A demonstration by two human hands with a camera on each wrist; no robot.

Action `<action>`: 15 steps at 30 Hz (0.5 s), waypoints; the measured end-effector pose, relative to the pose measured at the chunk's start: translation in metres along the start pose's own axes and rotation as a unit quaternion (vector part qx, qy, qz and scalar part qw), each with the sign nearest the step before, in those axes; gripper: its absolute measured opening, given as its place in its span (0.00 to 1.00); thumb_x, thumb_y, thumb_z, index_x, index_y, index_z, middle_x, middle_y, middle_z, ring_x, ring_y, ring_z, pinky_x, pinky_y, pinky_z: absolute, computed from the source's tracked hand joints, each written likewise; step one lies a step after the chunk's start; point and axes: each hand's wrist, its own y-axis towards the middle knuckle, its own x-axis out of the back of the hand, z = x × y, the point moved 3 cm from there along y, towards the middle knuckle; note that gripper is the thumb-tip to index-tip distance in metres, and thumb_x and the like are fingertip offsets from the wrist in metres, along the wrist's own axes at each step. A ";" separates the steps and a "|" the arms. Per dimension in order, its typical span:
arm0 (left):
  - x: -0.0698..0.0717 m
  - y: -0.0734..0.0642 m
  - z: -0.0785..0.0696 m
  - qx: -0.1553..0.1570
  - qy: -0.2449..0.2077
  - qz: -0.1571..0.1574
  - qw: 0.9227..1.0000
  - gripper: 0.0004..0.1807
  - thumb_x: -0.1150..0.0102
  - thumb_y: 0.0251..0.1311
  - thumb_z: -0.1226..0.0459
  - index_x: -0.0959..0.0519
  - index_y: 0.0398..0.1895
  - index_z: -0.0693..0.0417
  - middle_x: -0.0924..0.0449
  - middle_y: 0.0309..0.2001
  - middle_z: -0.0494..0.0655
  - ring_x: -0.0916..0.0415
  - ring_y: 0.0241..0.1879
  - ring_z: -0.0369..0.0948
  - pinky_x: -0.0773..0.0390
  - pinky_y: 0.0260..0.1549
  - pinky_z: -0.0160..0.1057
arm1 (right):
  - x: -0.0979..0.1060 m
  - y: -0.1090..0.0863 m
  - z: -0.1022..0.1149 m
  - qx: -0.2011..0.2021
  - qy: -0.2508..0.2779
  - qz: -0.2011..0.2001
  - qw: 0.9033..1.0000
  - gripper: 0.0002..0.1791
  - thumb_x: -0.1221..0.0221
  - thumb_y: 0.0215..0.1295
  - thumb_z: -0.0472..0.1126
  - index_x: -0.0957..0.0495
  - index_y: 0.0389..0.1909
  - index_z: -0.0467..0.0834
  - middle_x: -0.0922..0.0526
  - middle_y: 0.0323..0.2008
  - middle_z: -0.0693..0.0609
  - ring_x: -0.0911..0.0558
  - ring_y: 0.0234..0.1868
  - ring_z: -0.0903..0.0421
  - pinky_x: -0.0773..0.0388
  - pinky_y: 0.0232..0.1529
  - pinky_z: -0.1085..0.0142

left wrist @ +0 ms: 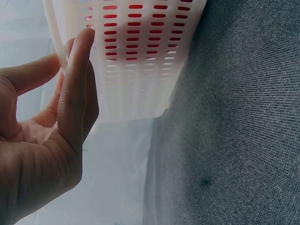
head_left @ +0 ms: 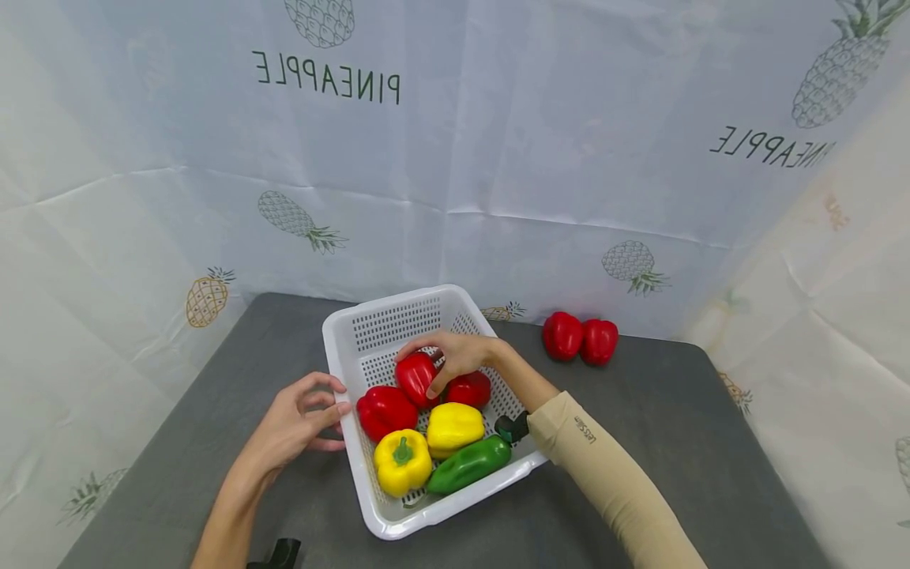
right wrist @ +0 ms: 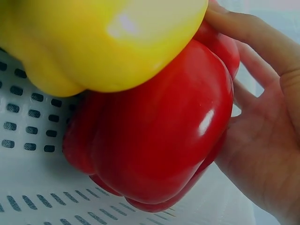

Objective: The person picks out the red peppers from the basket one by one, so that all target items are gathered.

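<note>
In the head view, a white basket (head_left: 394, 328) sits on the gray worktop (head_left: 675, 442). The left hand (head_left: 298, 419) has its fingers partly curled, gripping the basket's left rim. The right hand (head_left: 462, 356) reaches inside, thumb and fingers curved round a red pepper (head_left: 415, 375). Around that lie two more red peppers, two yellow peppers (head_left: 455, 427), one stem up, and a green pepper (head_left: 471, 465). Two further red peppers (head_left: 562, 336) rest side by side on the worktop, near the curtain (head_left: 540, 158).

In the left wrist view, the rim passes between thumb and fingers; red shows through the slots.

In the right wrist view, a yellow pepper partly covers a large red one, with the hand curved behind them.
</note>
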 end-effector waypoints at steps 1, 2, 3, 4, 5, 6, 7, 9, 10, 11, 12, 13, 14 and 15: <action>0.000 0.000 0.000 -0.001 -0.001 0.001 1.000 0.27 0.30 0.72 0.63 0.30 0.67 0.63 0.13 0.47 0.59 0.11 0.37 0.46 0.05 0.35 0.52 | 0.000 0.000 0.000 0.001 0.001 -0.001 1.000 0.44 0.23 0.58 0.33 0.27 0.76 0.48 0.22 0.72 0.45 0.21 0.68 0.45 0.10 0.63 0.54; 0.000 0.000 0.000 -0.001 -0.002 0.001 1.000 0.27 0.30 0.72 0.63 0.31 0.66 0.63 0.13 0.47 0.59 0.12 0.37 0.46 0.05 0.35 0.52 | 0.000 0.000 -0.001 0.002 0.002 -0.001 1.000 0.43 0.23 0.59 0.33 0.27 0.76 0.47 0.22 0.72 0.44 0.22 0.68 0.45 0.11 0.64 0.54; 0.000 0.000 0.000 -0.002 -0.002 0.002 1.000 0.27 0.30 0.72 0.63 0.31 0.66 0.63 0.13 0.47 0.59 0.12 0.37 0.46 0.05 0.35 0.52 | 0.001 0.000 -0.001 0.002 0.002 -0.004 1.000 0.43 0.23 0.59 0.33 0.27 0.76 0.48 0.23 0.72 0.44 0.22 0.68 0.45 0.11 0.64 0.54; 0.000 0.000 0.000 -0.003 -0.003 0.002 1.000 0.27 0.30 0.72 0.63 0.31 0.66 0.63 0.13 0.47 0.59 0.12 0.37 0.47 0.05 0.35 0.52 | 0.001 0.000 -0.001 0.001 0.003 -0.006 1.000 0.43 0.23 0.59 0.33 0.28 0.76 0.48 0.23 0.72 0.44 0.22 0.69 0.45 0.11 0.64 0.54; 0.000 0.000 0.000 -0.004 -0.003 0.002 1.000 0.27 0.30 0.72 0.63 0.31 0.66 0.64 0.13 0.47 0.59 0.12 0.37 0.46 0.05 0.35 0.51 | 0.001 0.000 -0.001 0.000 0.004 -0.008 1.000 0.43 0.23 0.59 0.33 0.28 0.77 0.49 0.23 0.72 0.44 0.22 0.69 0.45 0.11 0.64 0.53; 0.000 0.000 0.000 -0.005 -0.003 0.002 1.000 0.27 0.30 0.72 0.63 0.31 0.66 0.64 0.13 0.47 0.59 0.12 0.37 0.46 0.05 0.34 0.51 | 0.002 -0.001 -0.002 0.000 0.004 -0.011 1.000 0.44 0.23 0.59 0.34 0.28 0.77 0.49 0.23 0.72 0.44 0.22 0.69 0.44 0.11 0.64 0.53; 0.000 0.000 0.000 -0.006 -0.003 0.003 1.000 0.27 0.30 0.72 0.63 0.31 0.66 0.64 0.13 0.47 0.59 0.12 0.37 0.47 0.05 0.34 0.51 | 0.003 -0.001 -0.002 -0.001 0.004 -0.015 1.000 0.44 0.23 0.59 0.34 0.28 0.77 0.50 0.23 0.72 0.44 0.22 0.69 0.45 0.10 0.64 0.53; 0.000 0.000 0.000 -0.007 -0.002 0.003 1.000 0.27 0.30 0.72 0.63 0.31 0.66 0.64 0.13 0.47 0.59 0.12 0.37 0.46 0.05 0.34 0.50 | 0.004 -0.002 -0.002 -0.001 0.002 -0.023 1.000 0.44 0.23 0.59 0.35 0.28 0.77 0.52 0.24 0.72 0.45 0.22 0.69 0.45 0.10 0.63 0.53; 0.000 0.000 0.000 -0.005 -0.003 0.002 1.000 0.27 0.30 0.72 0.63 0.30 0.66 0.64 0.13 0.47 0.59 0.12 0.37 0.46 0.05 0.34 0.51 | 0.005 -0.003 -0.002 0.001 0.003 -0.026 1.000 0.45 0.23 0.59 0.35 0.28 0.78 0.51 0.24 0.72 0.45 0.22 0.69 0.45 0.10 0.63 0.53; 0.001 0.000 -0.001 -0.006 -0.003 0.003 1.000 0.27 0.30 0.72 0.63 0.31 0.66 0.64 0.13 0.47 0.59 0.12 0.37 0.46 0.05 0.34 0.51 | 0.006 -0.003 -0.002 0.004 0.002 -0.029 1.000 0.45 0.23 0.58 0.35 0.29 0.78 0.51 0.24 0.72 0.45 0.22 0.69 0.45 0.10 0.63 0.54; 0.000 0.000 -0.001 -0.003 -0.004 0.002 1.000 0.27 0.30 0.72 0.63 0.30 0.66 0.63 0.13 0.47 0.59 0.12 0.37 0.47 0.05 0.35 0.51 | 0.006 -0.003 -0.002 0.007 0.003 -0.032 0.999 0.46 0.24 0.58 0.35 0.29 0.78 0.50 0.24 0.73 0.45 0.22 0.69 0.45 0.10 0.63 0.54; 0.000 0.000 -0.001 -0.003 -0.003 0.002 1.000 0.27 0.30 0.72 0.63 0.30 0.66 0.64 0.13 0.47 0.59 0.12 0.37 0.47 0.05 0.35 0.52 | 0.007 -0.004 -0.002 0.008 0.005 -0.034 0.999 0.46 0.24 0.58 0.34 0.29 0.78 0.50 0.24 0.73 0.45 0.22 0.69 0.45 0.10 0.62 0.54; 0.000 0.000 -0.001 -0.004 -0.003 0.002 1.000 0.27 0.30 0.72 0.63 0.30 0.66 0.64 0.13 0.47 0.58 0.12 0.37 0.46 0.05 0.35 0.52 | 0.007 -0.004 -0.002 0.008 0.007 -0.037 0.999 0.46 0.24 0.58 0.34 0.29 0.79 0.50 0.24 0.73 0.45 0.22 0.69 0.45 0.10 0.62 0.54; 0.000 0.000 -0.001 -0.004 -0.003 0.002 1.000 0.27 0.30 0.72 0.63 0.30 0.66 0.64 0.13 0.47 0.58 0.12 0.37 0.46 0.05 0.35 0.52 | 0.007 -0.004 -0.002 0.009 0.010 -0.040 0.999 0.45 0.25 0.59 0.34 0.29 0.79 0.50 0.24 0.73 0.44 0.22 0.68 0.45 0.10 0.62 0.54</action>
